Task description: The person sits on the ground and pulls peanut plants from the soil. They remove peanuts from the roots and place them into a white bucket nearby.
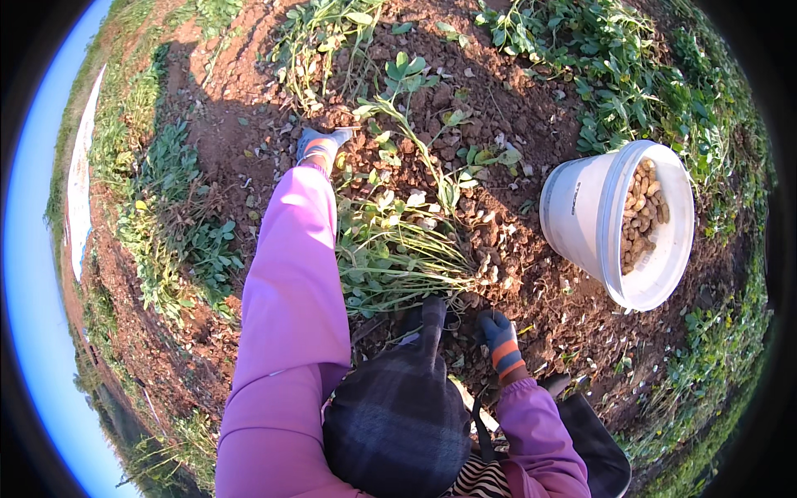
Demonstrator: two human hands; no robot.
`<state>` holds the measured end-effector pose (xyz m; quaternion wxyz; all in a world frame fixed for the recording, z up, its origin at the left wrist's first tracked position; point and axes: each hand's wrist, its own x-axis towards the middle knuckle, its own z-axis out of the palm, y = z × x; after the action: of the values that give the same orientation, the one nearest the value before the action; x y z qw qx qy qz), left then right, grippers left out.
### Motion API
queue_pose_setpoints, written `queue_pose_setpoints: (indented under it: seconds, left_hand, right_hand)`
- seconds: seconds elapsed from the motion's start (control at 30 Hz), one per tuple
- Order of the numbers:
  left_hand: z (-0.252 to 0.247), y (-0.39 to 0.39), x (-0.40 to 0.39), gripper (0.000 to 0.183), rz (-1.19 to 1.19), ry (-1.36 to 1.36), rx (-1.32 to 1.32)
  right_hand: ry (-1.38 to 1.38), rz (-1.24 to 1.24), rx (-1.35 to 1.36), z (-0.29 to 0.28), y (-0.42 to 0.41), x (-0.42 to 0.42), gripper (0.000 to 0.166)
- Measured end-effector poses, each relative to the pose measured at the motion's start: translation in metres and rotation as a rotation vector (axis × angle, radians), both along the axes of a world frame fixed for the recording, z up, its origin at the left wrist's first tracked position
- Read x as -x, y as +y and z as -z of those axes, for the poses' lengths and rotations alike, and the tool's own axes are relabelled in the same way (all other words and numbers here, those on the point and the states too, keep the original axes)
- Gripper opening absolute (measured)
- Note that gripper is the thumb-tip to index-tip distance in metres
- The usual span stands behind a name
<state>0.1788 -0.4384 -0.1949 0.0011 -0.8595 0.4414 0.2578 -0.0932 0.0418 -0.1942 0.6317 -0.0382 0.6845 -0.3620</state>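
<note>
My left hand [321, 144], in a grey-and-orange work glove, reaches far forward to the loose reddish soil. It touches a clod [336, 117] by the base of a pulled leafy plant [324, 53]; whether its fingers hold anything is unclear. Closer in, my right hand [496, 336], gloved alike, is low over the soil with its fingers bent and their tips hidden in shadow. Between the hands lies a bunch of uprooted peanut plants [411, 267], stems pointing right, with pale pods [489, 271] at the root end. To the right, a white plastic bucket [573, 211] holds unshelled peanuts [644, 202].
Dark plaid cloth [398, 417] covers a rounded form below the plants, close to me. Green peanut foliage [647, 93] grows at the upper right, and more plants [174, 168] lie along the left. A white sheet [81, 180] stretches at the far left.
</note>
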Motion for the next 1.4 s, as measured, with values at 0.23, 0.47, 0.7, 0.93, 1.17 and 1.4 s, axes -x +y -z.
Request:
queue_pose_setpoints:
  seconds: [0.23,0.47,0.7,0.93,1.17,1.4]
  left_hand:
    - [-0.027,0.003,0.016,0.085,0.161,0.170,-0.129]
    - [-0.073,0.057,0.102,0.057,0.470,-0.080,-0.067]
    - [-0.060,0.093,0.113,0.047,0.499,-0.162,0.692]
    - [0.024,0.004,-0.060,0.094,-0.075,0.741,0.281]
    - [0.021,-0.010,-0.004,0.087,-0.131,0.464,0.032]
    - [-0.011,0.007,0.049,0.071,-0.141,0.851,-0.040]
  right_hand:
    - [0.031,0.039,-0.036,0.012,0.005,-0.002,0.014]
    - [0.016,0.033,-0.085,0.011,0.000,0.001,0.015]
    - [0.010,0.020,-0.057,-0.006,0.009,0.009,0.020]
    - [-0.054,0.038,-0.063,-0.002,0.001,0.006,0.015]
    - [0.008,0.077,-0.095,-0.007,-0.003,0.007,0.015]
    - [0.017,0.077,-0.078,0.008,0.006,0.009,0.013]
